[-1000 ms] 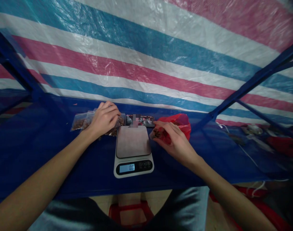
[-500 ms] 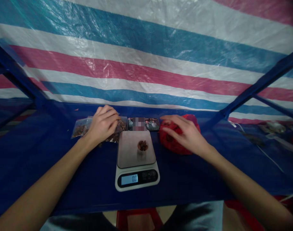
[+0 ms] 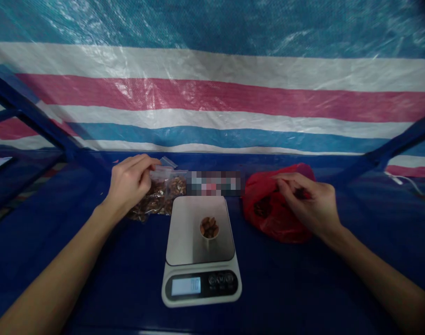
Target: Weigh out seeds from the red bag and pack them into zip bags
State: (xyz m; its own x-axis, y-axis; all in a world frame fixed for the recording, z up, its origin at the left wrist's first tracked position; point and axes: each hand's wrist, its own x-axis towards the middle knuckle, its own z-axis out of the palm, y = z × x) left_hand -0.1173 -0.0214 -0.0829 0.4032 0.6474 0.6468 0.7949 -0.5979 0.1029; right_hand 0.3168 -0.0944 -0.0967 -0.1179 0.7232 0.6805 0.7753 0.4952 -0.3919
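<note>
My left hand (image 3: 130,183) is curled over several small clear zip bags (image 3: 158,193) of brown pieces, its thumb and forefinger pinched at a bag's top edge. My right hand (image 3: 315,200) grips the rim of a red plastic bag (image 3: 275,223), thumb pressed against the fingers; dark pieces show through the bag's opening. Between the hands stands a white kitchen scale (image 3: 179,232) with a steel plate, its display (image 3: 186,286) lit and seeming to read 0.0. On the plate sits a small cup (image 3: 209,228) filled with brown nut-like pieces.
Behind the scale lies a phone (image 3: 215,184) with a blurred screen. The blue table (image 3: 268,288) has blue metal posts on either side. A striped plastic sheet (image 3: 212,97) hangs at the back. A white cable (image 3: 395,178) is at far right.
The view has come closer to the table. My left hand has shifted left over the zip bags. My right hand has moved right across the red bag and closed on its rim.
</note>
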